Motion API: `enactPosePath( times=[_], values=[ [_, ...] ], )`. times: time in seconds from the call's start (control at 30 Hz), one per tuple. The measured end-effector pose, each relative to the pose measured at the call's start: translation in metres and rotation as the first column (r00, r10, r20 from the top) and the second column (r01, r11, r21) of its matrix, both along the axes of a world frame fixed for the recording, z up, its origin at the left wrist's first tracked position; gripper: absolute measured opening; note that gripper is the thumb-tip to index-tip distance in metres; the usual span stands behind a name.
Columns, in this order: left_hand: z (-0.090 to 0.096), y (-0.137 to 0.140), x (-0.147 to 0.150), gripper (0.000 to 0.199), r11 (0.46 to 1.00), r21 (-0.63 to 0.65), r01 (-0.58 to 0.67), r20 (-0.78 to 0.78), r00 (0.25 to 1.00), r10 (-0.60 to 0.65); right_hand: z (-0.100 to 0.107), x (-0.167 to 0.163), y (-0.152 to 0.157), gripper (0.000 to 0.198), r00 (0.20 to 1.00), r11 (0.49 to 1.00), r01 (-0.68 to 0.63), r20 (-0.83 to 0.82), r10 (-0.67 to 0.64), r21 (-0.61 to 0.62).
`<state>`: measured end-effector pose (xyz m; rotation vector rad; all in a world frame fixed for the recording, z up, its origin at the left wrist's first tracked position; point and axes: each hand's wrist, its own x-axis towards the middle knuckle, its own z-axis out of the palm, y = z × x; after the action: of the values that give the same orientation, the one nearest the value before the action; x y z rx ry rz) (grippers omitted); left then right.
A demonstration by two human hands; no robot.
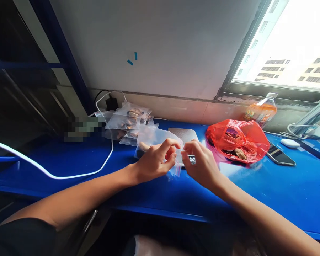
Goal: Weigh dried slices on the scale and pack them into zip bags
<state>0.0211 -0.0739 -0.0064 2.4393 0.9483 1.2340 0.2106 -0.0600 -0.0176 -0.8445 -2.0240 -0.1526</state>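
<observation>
My left hand [158,158] pinches the zip edge of a clear zip bag [160,137], its thumb and forefinger curled together. Close beside it, my right hand [201,161] is also closed in a pinch at the same edge of the bag. The bag lies to the left over the blue desk, with a pale brown piece showing inside, partly hidden behind my left hand. Just behind my hands sits a flat silver kitchen scale [185,134], its buttons partly covered by my right hand.
Filled zip bags [128,121] with brown dried pieces pile up at the back left. On the right are an open red plastic bag [249,137] holding brown pieces, a phone [281,153], a white case [289,143] and an orange drink bottle [264,110]. A white cable [77,175] crosses the left.
</observation>
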Motion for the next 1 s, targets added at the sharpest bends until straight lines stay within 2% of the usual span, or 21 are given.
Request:
enactPosePath(
  times=[0.1, 0.17, 0.3, 0.37, 0.5, 0.53, 0.6, 0.67, 0.7, 0.77, 0.87, 0.93, 1.0],
  values=[
    [-0.002, -0.002, 0.001, 0.024, 1.000, -0.009, -0.004, 0.003, 1.000, 0.004, -0.003, -0.005, -0.005, 0.006, 0.997, 0.997, 0.017, 0.078, -0.022, 0.070],
    [-0.001, -0.003, 0.001, 0.023, 1.000, -0.016, -0.024, 0.011, 1.000, 0.024, -0.003, -0.007, -0.007, 0.009, 0.993, 0.996, 0.044, 0.107, -0.053, 0.082],
    [0.001, -0.003, 0.001, 0.021, 0.999, -0.005, -0.035, 0.010, 0.999, 0.035, -0.004, -0.006, -0.007, 0.029, 0.991, 0.998, 0.046, 0.123, -0.052, 0.045],
    [0.004, -0.002, 0.000, 0.021, 0.998, 0.066, -0.016, -0.019, 1.000, 0.017, -0.006, -0.005, -0.007, 0.042, 0.991, 1.000, 0.022, 0.130, -0.023, 0.009],
    [0.016, 0.001, -0.006, 0.024, 0.976, 0.214, 0.029, -0.136, 0.991, 0.001, -0.009, -0.002, -0.006, 0.083, 0.986, 0.991, -0.062, 0.144, 0.078, -0.115],
    [0.019, 0.002, -0.009, 0.031, 0.973, 0.225, 0.045, -0.185, 0.983, -0.002, -0.009, -0.001, -0.006, 0.088, 0.985, 0.986, -0.084, 0.141, 0.104, -0.143],
    [0.026, 0.003, -0.014, 0.058, 0.973, 0.214, 0.091, -0.313, 0.949, -0.020, -0.007, 0.001, -0.006, 0.091, 0.983, 0.978, -0.112, 0.126, 0.136, -0.177],
    [0.030, 0.004, -0.019, 0.084, 0.975, 0.164, 0.148, -0.455, 0.888, -0.059, -0.002, 0.003, -0.007, 0.092, 0.980, 0.972, -0.141, 0.110, 0.164, -0.188],
    [0.031, 0.005, -0.020, 0.091, 0.976, 0.135, 0.173, -0.508, 0.857, -0.081, 0.000, 0.003, -0.008, 0.092, 0.978, 0.967, -0.162, 0.097, 0.183, -0.195],
    [0.031, 0.005, -0.022, 0.091, 0.975, 0.109, 0.192, -0.550, 0.829, -0.102, 0.005, 0.004, -0.010, 0.085, 0.968, 0.946, -0.227, 0.051, 0.245, -0.232],
    [0.030, 0.005, -0.022, 0.078, 0.970, 0.157, 0.187, -0.442, 0.892, -0.100, 0.011, 0.005, -0.013, 0.060, 0.928, 0.872, -0.372, -0.139, 0.346, -0.318],
    [0.032, 0.007, -0.022, 0.076, 0.967, 0.180, 0.178, -0.253, 0.959, -0.130, 0.014, 0.006, -0.012, 0.041, 0.872, 0.819, -0.459, -0.353, 0.340, -0.344],
    [0.036, 0.008, -0.023, 0.077, 0.976, 0.169, 0.135, 0.018, 0.990, -0.140, 0.015, 0.006, -0.008, 0.027, 0.803, 0.780, -0.498, -0.541, 0.250, -0.378]
  ],
)
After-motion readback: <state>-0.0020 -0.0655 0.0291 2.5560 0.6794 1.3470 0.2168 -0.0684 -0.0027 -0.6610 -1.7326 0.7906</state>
